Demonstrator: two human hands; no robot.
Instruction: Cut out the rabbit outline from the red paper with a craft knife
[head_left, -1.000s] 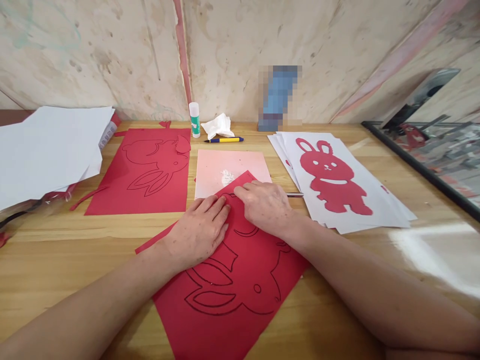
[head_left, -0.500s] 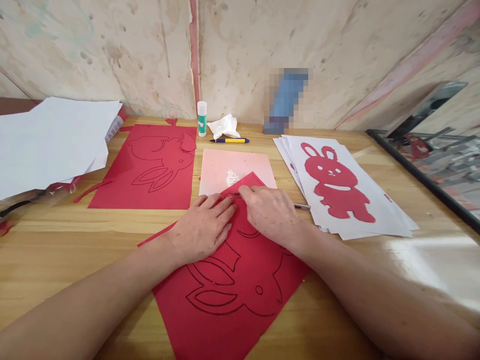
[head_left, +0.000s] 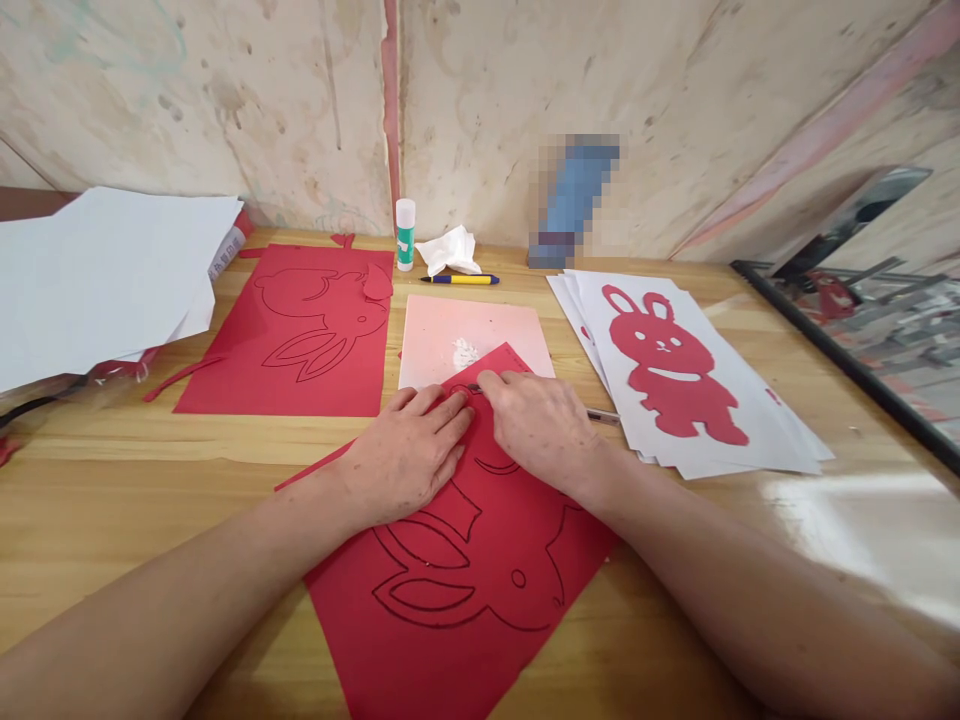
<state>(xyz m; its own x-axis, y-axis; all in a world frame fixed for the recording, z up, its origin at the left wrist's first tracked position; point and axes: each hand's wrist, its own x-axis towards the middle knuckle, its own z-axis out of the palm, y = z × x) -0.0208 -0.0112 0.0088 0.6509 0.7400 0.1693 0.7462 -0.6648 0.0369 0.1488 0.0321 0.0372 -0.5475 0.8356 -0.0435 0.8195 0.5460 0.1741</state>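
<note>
White paper pile (head_left: 105, 285): well left of the pink board (head_left: 480, 320). Spare red sheet (head_left: 217, 385), thin rabbit outline: just left of the board. Glue stick (head_left: 405, 238): beyond the board's far left corner.

Your left hand (head_left: 409, 455): by the board's near left corner, fingers close together, pressed down on the red paper (head_left: 502, 540). That paper, bold rabbit outline on it, lies askew from over the board's near part toward you.

Your right hand (head_left: 532, 415): by the board's near right corner, fingers curled, pinching a thin tool (head_left: 475, 388); only its dark tip shows. Silver rod (head_left: 603, 416) right of the board: can't tell if it's the same tool's other end.

Step in hand looks like working the tip along the drawn line; cutting or tracing, can't tell. Next move calls for steady left-hand pressure, fingertips kept off the tip's path since they're just beside it, and the paper turned if the curve gets awkward.

White sheets (head_left: 739, 355) with a red rabbit: right of the board.
</note>
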